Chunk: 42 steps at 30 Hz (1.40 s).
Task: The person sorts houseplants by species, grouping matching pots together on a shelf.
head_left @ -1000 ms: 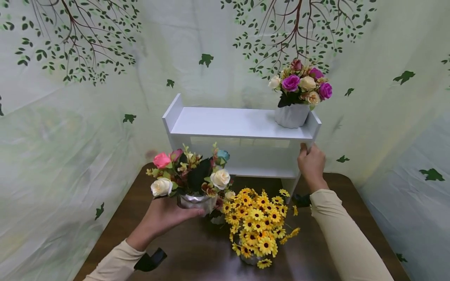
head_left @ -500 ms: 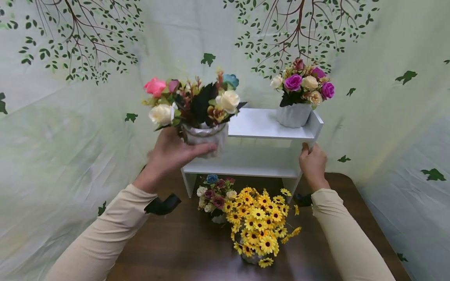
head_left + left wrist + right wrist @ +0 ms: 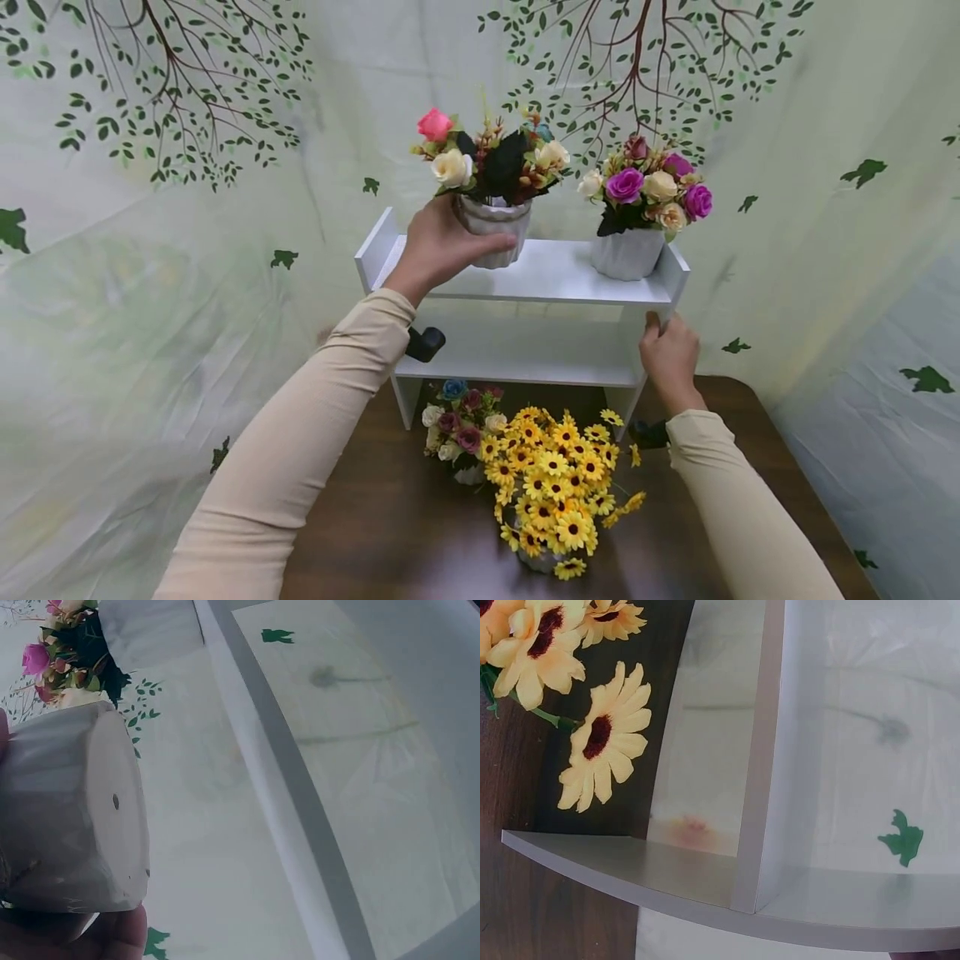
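Observation:
My left hand (image 3: pixel 442 246) grips a small white flower pot (image 3: pixel 495 220) by its side, thumb across the front. Pink and cream roses, a bluish bloom and dark leaves rise from it. The pot is held over the top board of a white two-tier shelf (image 3: pixel 555 279); its pale base with a small hole (image 3: pixel 116 795) shows in the left wrist view. My right hand (image 3: pixel 670 354) holds the shelf's right side panel (image 3: pixel 630 874), just below the top board. On that board's right end stands another white pot (image 3: pixel 628 254) with purple and cream roses.
On the dark brown table (image 3: pixel 375 525), before the shelf, stand a pot of yellow daisies (image 3: pixel 555 483) and a smaller pot of mauve, white and blue flowers (image 3: pixel 461 425). A leaf-printed cloth backdrop (image 3: pixel 360 108) hangs behind.
My left hand has raised the rose pot from low in front of the shelf, then carried it rightward and forward over the top board. My right hand stays on the side panel.

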### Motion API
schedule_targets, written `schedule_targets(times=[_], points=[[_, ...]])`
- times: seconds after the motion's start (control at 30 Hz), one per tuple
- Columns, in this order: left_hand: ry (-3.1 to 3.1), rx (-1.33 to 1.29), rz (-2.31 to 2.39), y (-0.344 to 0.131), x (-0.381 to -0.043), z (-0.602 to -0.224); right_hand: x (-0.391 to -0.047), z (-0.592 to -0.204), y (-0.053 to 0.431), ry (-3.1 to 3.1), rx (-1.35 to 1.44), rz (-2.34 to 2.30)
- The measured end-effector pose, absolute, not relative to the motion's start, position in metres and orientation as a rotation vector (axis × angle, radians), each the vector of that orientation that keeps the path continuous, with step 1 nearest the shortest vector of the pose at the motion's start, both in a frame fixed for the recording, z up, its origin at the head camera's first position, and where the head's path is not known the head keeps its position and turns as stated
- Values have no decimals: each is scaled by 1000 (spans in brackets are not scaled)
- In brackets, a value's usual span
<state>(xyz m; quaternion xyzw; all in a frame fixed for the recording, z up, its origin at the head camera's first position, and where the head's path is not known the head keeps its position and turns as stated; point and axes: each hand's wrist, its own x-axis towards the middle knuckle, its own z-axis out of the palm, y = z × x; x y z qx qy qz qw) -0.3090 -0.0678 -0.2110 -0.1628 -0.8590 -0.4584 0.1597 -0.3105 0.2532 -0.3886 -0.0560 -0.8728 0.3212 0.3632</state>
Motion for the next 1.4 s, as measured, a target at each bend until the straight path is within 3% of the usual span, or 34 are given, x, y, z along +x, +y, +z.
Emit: schedule_targets(times=[1.4], points=[[-2412, -369, -1547, -39, -349, -229, -311, -389, 251, -2232, -135, 825]])
